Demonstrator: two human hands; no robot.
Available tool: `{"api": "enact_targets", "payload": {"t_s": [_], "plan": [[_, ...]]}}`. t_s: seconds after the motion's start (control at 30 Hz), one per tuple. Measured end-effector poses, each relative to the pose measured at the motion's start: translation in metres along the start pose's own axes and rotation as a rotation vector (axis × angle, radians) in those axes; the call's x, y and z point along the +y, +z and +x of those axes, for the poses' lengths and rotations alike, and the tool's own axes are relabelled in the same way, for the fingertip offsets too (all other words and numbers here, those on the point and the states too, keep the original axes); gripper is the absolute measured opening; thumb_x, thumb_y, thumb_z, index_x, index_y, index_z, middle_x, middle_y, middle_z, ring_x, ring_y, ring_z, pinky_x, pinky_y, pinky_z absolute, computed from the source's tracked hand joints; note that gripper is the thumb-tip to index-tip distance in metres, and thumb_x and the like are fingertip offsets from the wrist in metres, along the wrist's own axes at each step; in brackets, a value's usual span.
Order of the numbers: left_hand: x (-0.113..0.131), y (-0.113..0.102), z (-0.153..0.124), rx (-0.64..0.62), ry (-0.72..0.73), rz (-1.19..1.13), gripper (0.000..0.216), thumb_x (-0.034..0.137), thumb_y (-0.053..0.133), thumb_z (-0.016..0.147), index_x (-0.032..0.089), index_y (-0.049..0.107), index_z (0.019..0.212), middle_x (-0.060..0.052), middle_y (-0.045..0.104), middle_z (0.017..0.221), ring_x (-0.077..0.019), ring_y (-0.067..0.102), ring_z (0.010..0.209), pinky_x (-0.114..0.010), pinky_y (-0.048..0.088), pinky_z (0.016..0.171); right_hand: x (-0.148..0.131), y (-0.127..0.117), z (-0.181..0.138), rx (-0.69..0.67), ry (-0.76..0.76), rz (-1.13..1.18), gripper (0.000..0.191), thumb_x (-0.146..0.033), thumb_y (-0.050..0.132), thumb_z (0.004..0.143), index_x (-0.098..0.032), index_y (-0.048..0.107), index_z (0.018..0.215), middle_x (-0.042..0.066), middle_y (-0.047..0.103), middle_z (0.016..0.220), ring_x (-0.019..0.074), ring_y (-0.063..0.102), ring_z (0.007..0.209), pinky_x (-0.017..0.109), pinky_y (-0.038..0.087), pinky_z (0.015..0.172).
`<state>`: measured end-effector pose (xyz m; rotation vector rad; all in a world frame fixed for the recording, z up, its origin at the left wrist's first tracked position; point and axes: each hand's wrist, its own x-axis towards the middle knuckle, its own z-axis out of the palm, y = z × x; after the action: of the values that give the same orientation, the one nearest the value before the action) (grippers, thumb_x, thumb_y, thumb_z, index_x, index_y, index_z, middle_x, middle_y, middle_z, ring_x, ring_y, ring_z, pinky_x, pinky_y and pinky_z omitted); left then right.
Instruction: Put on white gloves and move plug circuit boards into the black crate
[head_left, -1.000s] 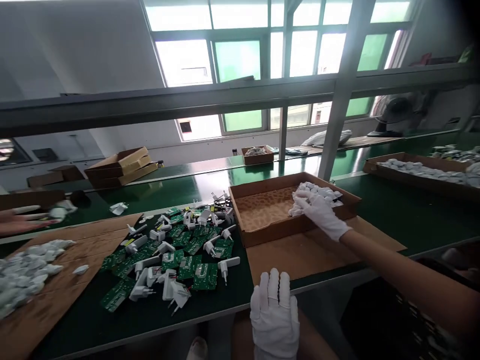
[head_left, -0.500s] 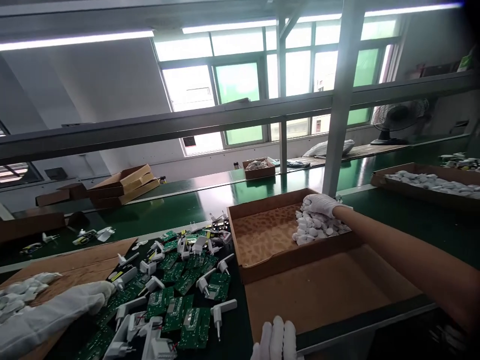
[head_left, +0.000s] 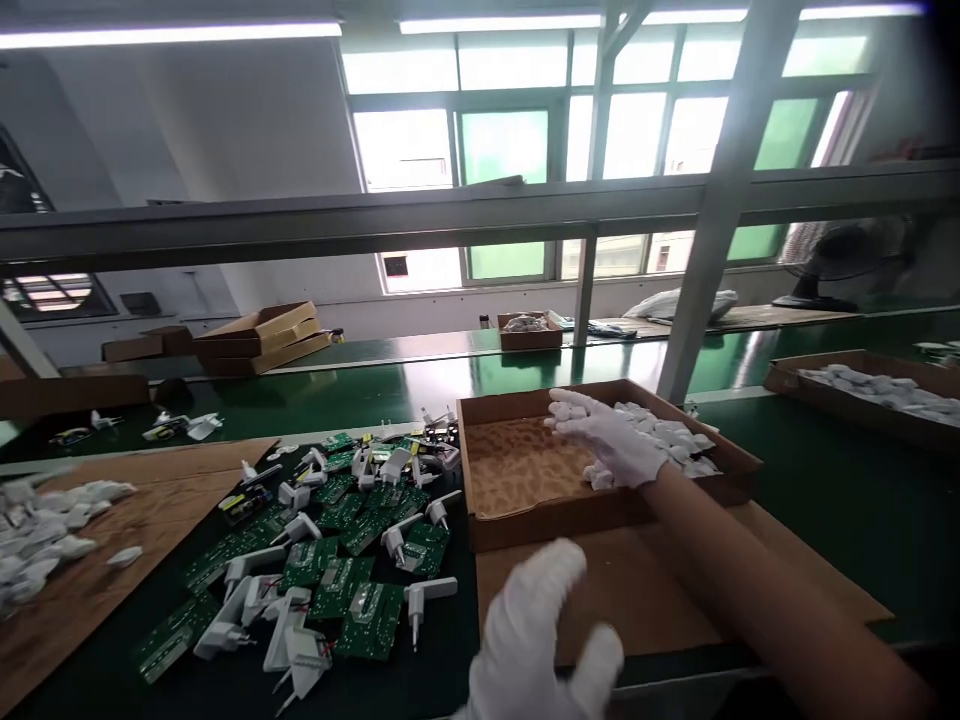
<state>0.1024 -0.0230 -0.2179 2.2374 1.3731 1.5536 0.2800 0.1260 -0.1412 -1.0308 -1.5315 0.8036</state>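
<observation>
1. you are reaching into the cardboard tray [head_left: 600, 510] with your right hand [head_left: 604, 440]. its fingers are spread wide and it holds nothing. it rests on the near left edge of the pile of small white parts [head_left: 667, 440] at the far right of the tray.
2. your left hand [head_left: 536, 640] hangs open near you, over the flat cardboard sheet [head_left: 675, 590], holding nothing.
3. this looks like the gathering step. next, your right hand needs to close on some white parts.
4. the green boards and white plugs [head_left: 345, 560] lie in a heap to the left.
5. half a second ago your right hand was at the far side of the pile, and your left hand was lower. another person's gloved hand at the left is gone.
</observation>
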Motion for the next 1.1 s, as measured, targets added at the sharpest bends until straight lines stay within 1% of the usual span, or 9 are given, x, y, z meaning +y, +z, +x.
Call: {"api": "enact_targets", "payload": {"t_s": [0.03, 0.13, 0.27, 0.4, 0.5, 0.73, 0.87, 1.0, 1.1], "plan": [[0.004, -0.004, 0.023, -0.093, -0.001, -0.070, 0.043, 0.030, 0.053, 0.074, 0.027, 0.050, 0.116, -0.002, 0.059, 0.112, -0.0208, 0.056, 0.099, -0.031, 0.047, 0.082, 0.001, 0.011, -0.002, 0.008, 0.043, 0.125, 0.044, -0.023, 0.066, 0.063, -0.022, 0.051, 0.104, 0.001, 0.062, 0.083, 0.0142, 0.061, 0.069, 0.028, 0.052, 0.068], [0.001, 0.000, 0.095, -0.099, -0.198, -0.246, 0.049, 0.032, 0.048, 0.078, 0.020, 0.041, 0.125, -0.007, 0.046, 0.127, -0.0232, 0.045, 0.112, -0.037, 0.033, 0.098, -0.001, 0.026, -0.008, 0.050, 0.089, 0.276, 0.036, -0.031, 0.071, 0.057, -0.020, 0.055, 0.087, -0.001, 0.060, 0.078, 0.0097, 0.054, 0.054, 0.025, 0.048, 0.055], [-0.017, 0.034, 0.148, -0.268, -0.389, -0.717, 0.053, 0.038, 0.056, 0.073, 0.015, 0.046, 0.120, -0.013, 0.049, 0.122, -0.0243, 0.049, 0.107, -0.035, 0.039, 0.090, -0.007, 0.021, -0.017, 0.007, 0.055, 0.345, 0.033, -0.036, 0.069, 0.057, -0.021, 0.060, 0.086, 0.001, 0.063, 0.079, 0.0143, 0.057, 0.068, 0.027, 0.048, 0.064], [-0.023, 0.052, 0.145, -0.263, -0.397, -0.990, 0.047, 0.028, 0.074, 0.055, 0.015, 0.057, 0.098, -0.007, 0.060, 0.098, -0.0169, 0.056, 0.085, -0.025, 0.045, 0.073, -0.008, 0.016, -0.023, -0.025, 0.115, 0.419, 0.042, -0.033, 0.072, 0.055, -0.024, 0.059, 0.094, 0.001, 0.064, 0.087, 0.0170, 0.058, 0.082, 0.028, 0.048, 0.071], [-0.024, 0.049, 0.138, -0.276, -0.461, -1.077, 0.034, 0.032, 0.072, 0.057, 0.014, 0.058, 0.082, -0.005, 0.061, 0.082, -0.0125, 0.056, 0.068, -0.022, 0.045, 0.061, -0.004, 0.015, -0.023, -0.029, 0.173, 0.439, 0.041, -0.027, 0.075, 0.054, -0.023, 0.060, 0.091, 0.000, 0.064, 0.088, 0.0135, 0.058, 0.079, 0.023, 0.047, 0.070], [-0.028, 0.044, 0.139, -0.275, -0.673, -1.095, 0.038, 0.039, 0.070, 0.057, 0.018, 0.050, 0.083, -0.001, 0.058, 0.081, -0.0115, 0.058, 0.061, -0.024, 0.044, 0.058, 0.004, 0.016, -0.019, -0.074, 0.123, 0.513, 0.033, -0.028, 0.072, 0.059, -0.021, 0.059, 0.089, -0.001, 0.063, 0.081, 0.0114, 0.058, 0.073, 0.023, 0.046, 0.065], [-0.028, 0.045, 0.139, -0.268, -0.653, -1.112, 0.032, 0.037, 0.065, 0.063, 0.019, 0.047, 0.082, -0.002, 0.056, 0.084, -0.0123, 0.057, 0.066, -0.025, 0.045, 0.061, 0.001, 0.020, -0.019, -0.025, 0.058, 0.436, 0.036, -0.030, 0.069, 0.061, -0.021, 0.057, 0.094, 0.000, 0.062, 0.088, 0.0131, 0.056, 0.083, 0.024, 0.045, 0.072], [-0.032, 0.048, 0.140, -0.336, -0.664, -1.097, 0.032, 0.037, 0.059, 0.068, 0.020, 0.047, 0.092, 0.000, 0.054, 0.075, -0.0096, 0.051, 0.053, -0.026, 0.043, 0.057, -0.003, 0.022, -0.022, 0.005, 0.124, 0.369, 0.042, -0.035, 0.065, 0.064, -0.018, 0.054, 0.100, 0.000, 0.060, 0.080, 0.0122, 0.055, 0.070, 0.025, 0.044, 0.063], [-0.037, 0.053, 0.141, -0.420, -0.618, -1.150, 0.024, 0.038, 0.055, 0.069, 0.016, 0.051, 0.079, 0.001, 0.049, 0.066, -0.0080, 0.045, 0.047, -0.024, 0.040, 0.051, -0.004, 0.021, -0.024, 0.002, 0.137, 0.300, 0.044, -0.036, 0.064, 0.063, -0.016, 0.053, 0.100, 0.001, 0.059, 0.078, 0.0119, 0.053, 0.065, 0.025, 0.042, 0.059]]}}
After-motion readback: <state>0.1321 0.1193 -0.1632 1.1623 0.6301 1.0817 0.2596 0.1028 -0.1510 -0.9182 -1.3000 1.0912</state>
